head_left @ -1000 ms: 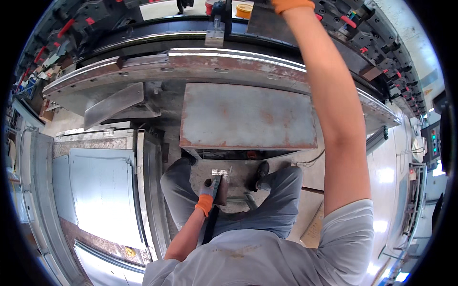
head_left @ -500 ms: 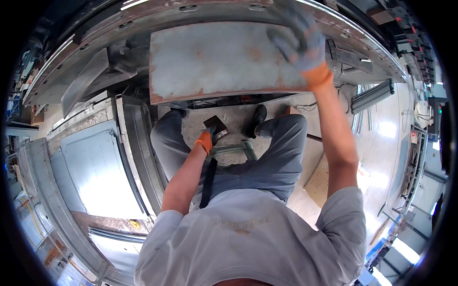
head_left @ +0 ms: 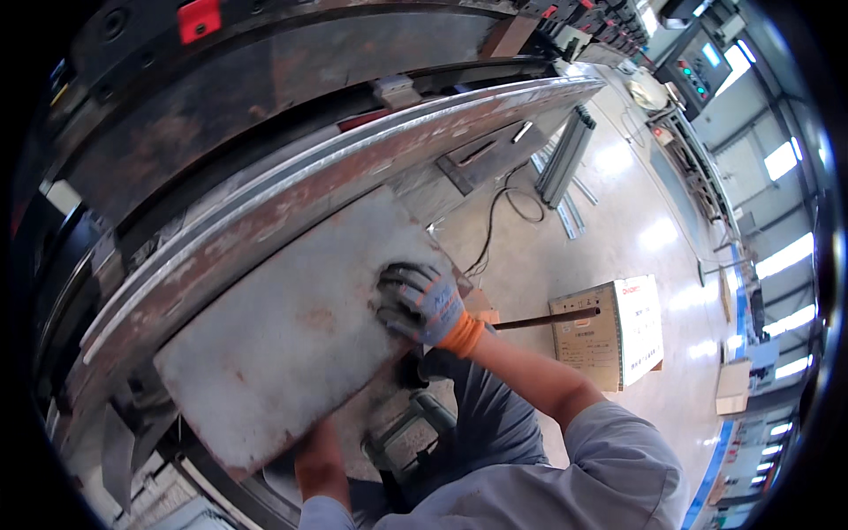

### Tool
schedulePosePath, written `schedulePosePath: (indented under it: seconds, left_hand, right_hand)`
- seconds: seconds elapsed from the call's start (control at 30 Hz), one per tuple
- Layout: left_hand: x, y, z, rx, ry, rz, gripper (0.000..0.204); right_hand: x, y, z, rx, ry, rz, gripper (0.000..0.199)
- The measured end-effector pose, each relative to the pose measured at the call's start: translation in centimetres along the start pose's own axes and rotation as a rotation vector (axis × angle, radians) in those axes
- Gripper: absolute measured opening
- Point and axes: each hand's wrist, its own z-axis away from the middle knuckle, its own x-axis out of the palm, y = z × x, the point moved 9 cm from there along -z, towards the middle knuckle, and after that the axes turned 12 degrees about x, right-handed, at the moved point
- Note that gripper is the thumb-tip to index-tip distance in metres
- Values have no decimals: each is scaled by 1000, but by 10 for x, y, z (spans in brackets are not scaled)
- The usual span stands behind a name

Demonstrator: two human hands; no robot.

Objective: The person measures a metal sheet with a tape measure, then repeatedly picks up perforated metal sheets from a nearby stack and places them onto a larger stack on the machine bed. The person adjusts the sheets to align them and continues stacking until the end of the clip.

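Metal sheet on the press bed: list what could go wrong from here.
1. The right hand lies flat on the metal sheet, close below the long steel bar of the machine; fingers could get pinched there.
2. The sheet overhangs toward the person's legs; it may tip or slide down.
3. The left hand is hidden under the sheet's lower edge, so a sharp edge could cut it.
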Motion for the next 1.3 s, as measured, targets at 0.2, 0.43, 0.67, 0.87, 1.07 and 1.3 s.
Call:
schedulePosePath:
  seconds: [0.2,0.43,0.67,0.87,1.07,1.3]
  left_hand:
    - [4,-38,7,-98,-90,124,16]
    - [108,-27,148,-179,-686,569,15]
    - [18,335,389,1038,-266,-3,35]
    - [5,526,328,969,-182,330,41]
    - [19,731,253,831,-274,853,50]
    - [52,816,233,605,-383,875,95]
  right_hand:
    - [-3,-6,-9,53,-85,-2,61]
    - [-11,-9,4,16,-86,-107,66]
    - [-286,112,-91,109,729,-131,64]
    - [-459,168,-249,338,660,429,69]
    - [-450,197,-279,570,231,490,55]
    - [-467,206,-263,538,272,513,45]
